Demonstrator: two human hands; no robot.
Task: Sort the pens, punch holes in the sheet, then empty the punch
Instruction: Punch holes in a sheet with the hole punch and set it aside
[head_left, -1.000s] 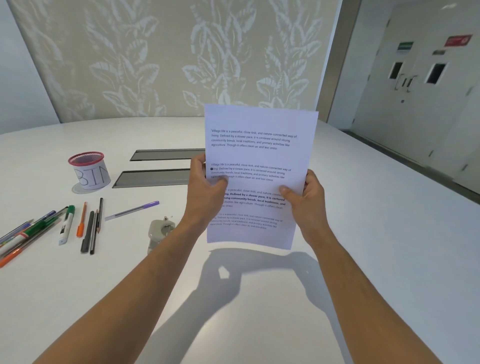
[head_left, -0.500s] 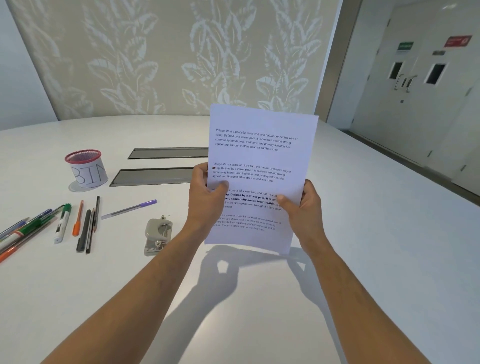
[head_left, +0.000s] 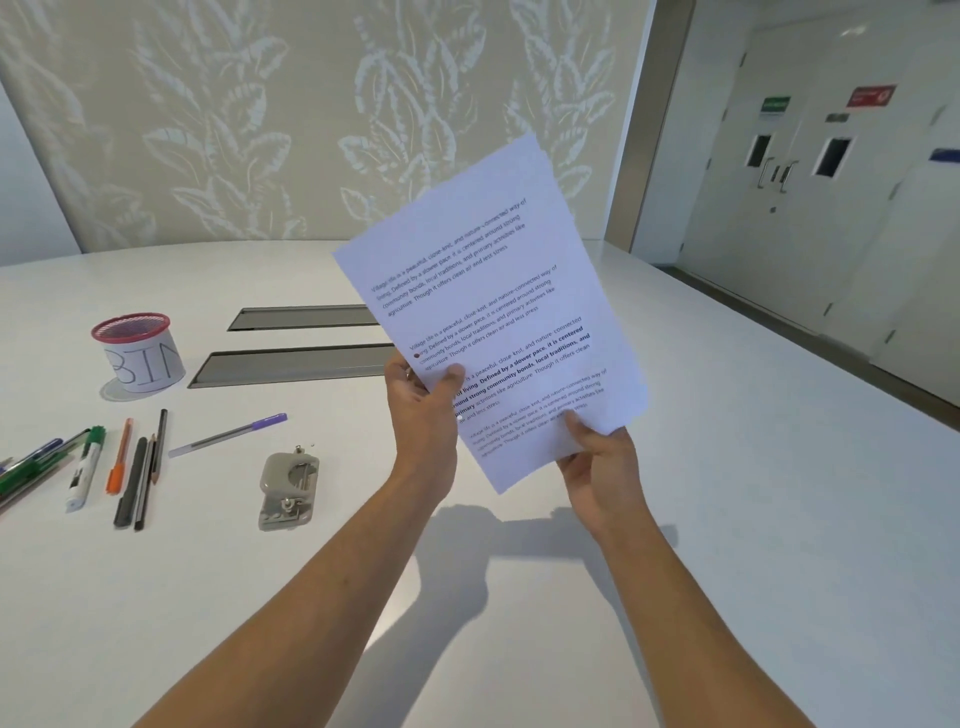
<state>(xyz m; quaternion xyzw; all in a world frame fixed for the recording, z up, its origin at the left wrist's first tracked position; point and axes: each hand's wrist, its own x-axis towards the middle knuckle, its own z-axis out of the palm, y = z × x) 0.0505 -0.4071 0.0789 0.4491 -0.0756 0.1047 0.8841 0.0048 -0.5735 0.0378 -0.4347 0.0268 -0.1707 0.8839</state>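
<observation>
I hold a printed white sheet (head_left: 483, 291) up above the table, tilted to the right. My left hand (head_left: 423, 410) grips its left edge and my right hand (head_left: 597, 457) pinches its lower right corner. A dark hole shows near the left edge. The grey hole punch (head_left: 288, 491) lies on the table left of my left forearm. Left of it, a purple-capped pen (head_left: 228, 434) lies alone. Further left are dark pens (head_left: 137, 473), an orange pen (head_left: 118, 457), a green-capped marker (head_left: 85, 467) and several more pens (head_left: 31, 465) at the frame's edge.
A red-rimmed cup labelled BIN (head_left: 139, 353) stands at the back left of the white table (head_left: 727, 519). Two grey cable slots (head_left: 291, 364) are set in the tabletop behind the pens. Double doors (head_left: 800, 171) are at the far right.
The sheet has turned clockwise from upright to a rightward tilt. My right hand has slid down to the lower corner. My view has shifted slightly.
</observation>
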